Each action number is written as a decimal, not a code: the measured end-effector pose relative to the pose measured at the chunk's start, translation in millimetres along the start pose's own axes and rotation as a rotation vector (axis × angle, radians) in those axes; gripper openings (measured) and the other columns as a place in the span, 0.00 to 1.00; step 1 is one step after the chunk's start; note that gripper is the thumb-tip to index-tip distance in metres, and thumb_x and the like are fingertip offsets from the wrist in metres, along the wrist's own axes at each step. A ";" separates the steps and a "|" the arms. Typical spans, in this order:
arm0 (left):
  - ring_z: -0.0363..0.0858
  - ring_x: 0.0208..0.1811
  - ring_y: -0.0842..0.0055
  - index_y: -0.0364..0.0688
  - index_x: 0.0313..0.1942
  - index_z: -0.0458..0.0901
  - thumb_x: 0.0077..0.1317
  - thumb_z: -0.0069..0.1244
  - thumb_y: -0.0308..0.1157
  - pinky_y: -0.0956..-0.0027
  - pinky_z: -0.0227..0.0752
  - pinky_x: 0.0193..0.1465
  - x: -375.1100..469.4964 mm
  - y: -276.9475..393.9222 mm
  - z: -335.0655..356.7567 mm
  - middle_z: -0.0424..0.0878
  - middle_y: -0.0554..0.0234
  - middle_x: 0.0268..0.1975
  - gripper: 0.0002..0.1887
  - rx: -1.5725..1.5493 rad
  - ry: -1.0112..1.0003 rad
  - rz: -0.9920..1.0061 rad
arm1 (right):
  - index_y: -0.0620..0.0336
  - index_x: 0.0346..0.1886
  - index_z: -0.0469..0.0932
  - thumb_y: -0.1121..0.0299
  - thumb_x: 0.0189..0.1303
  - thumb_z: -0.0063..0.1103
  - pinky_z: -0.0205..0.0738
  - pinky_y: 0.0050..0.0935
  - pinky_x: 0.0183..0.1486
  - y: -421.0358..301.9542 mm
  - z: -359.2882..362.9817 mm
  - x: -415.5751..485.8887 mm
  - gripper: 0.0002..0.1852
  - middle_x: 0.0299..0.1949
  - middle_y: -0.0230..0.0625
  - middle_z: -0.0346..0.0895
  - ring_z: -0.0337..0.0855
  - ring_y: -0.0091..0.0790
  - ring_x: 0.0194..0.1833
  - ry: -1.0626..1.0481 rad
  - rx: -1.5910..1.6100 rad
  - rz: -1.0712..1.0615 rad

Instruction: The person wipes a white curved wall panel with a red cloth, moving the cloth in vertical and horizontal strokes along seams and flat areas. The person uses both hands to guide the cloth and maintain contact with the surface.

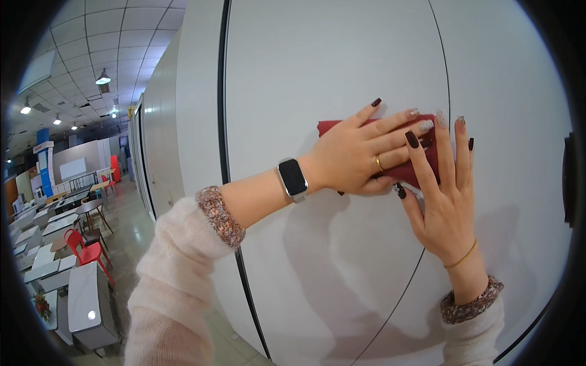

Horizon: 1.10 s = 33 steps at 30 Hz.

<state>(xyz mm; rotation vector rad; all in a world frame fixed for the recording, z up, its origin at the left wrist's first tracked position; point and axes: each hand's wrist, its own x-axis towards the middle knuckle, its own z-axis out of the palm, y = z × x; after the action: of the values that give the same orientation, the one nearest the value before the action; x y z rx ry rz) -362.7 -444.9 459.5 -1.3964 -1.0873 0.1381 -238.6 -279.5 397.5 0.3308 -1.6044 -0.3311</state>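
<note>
A dark red cloth (402, 174) lies folded or bunched against a pale, smooth panel (320, 55). My left hand (357, 153) is spread flat over most of the cloth, holding it against the panel, with a ring on one finger and a watch on the wrist. At the cloth's right edge, my right hand (442, 196) has its fingers apart and pointing up. Its index finger overlaps the cloth, and its thumb is near my left thumb. Much of the cloth is hidden under the left hand.
A dark vertical strip (223, 91) borders the panel on the left, and a thin seam (446, 68) runs down its right part. A black object (568, 180) shows at the right rim. Far left are several tables (87, 297), a red chair (87, 249) and ceiling lamps (103, 78).
</note>
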 end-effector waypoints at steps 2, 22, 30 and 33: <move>0.59 0.73 0.66 0.49 0.65 0.69 0.54 0.56 0.42 0.43 0.57 0.69 -0.9 -19.9 -0.3 0.63 0.59 0.72 0.35 0.033 -0.007 -0.035 | 0.44 0.66 0.71 0.65 0.56 0.58 0.49 0.59 0.70 -0.2 1.3 1.1 0.30 0.74 0.43 0.54 0.49 0.56 0.74 0.009 -0.003 -0.007; 0.51 0.75 0.51 0.29 0.69 0.57 0.72 0.33 0.49 0.59 0.45 0.76 -164.9 -182.1 -25.2 0.56 0.41 0.72 0.35 0.194 0.329 -1.432 | 0.39 0.68 0.68 0.67 0.58 0.57 0.55 0.56 0.69 -7.9 3.8 6.3 0.31 0.73 0.37 0.57 0.54 0.48 0.73 -0.032 -0.098 -0.065; 0.57 0.72 0.52 0.33 0.65 0.65 0.70 0.40 0.42 0.55 0.53 0.73 -21.4 -159.6 -18.5 0.62 0.40 0.69 0.28 0.165 0.404 -0.868 | 0.40 0.68 0.69 0.66 0.59 0.56 0.54 0.56 0.69 -9.9 1.0 10.7 0.30 0.73 0.38 0.58 0.56 0.49 0.73 -0.027 -0.089 -0.064; 0.58 0.72 0.55 0.34 0.65 0.65 0.68 0.43 0.42 0.56 0.52 0.73 35.0 -123.3 -11.3 0.63 0.45 0.70 0.29 0.149 0.358 -0.534 | 0.40 0.67 0.69 0.66 0.59 0.56 0.53 0.56 0.70 -9.5 -0.1 10.9 0.30 0.73 0.38 0.57 0.54 0.49 0.73 -0.030 -0.083 -0.063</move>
<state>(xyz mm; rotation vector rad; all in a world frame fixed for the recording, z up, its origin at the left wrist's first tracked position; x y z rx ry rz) -398.3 -460.6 582.1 -0.9146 -1.0831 -0.3969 -239.0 -292.6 403.5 0.3138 -1.6074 -0.4515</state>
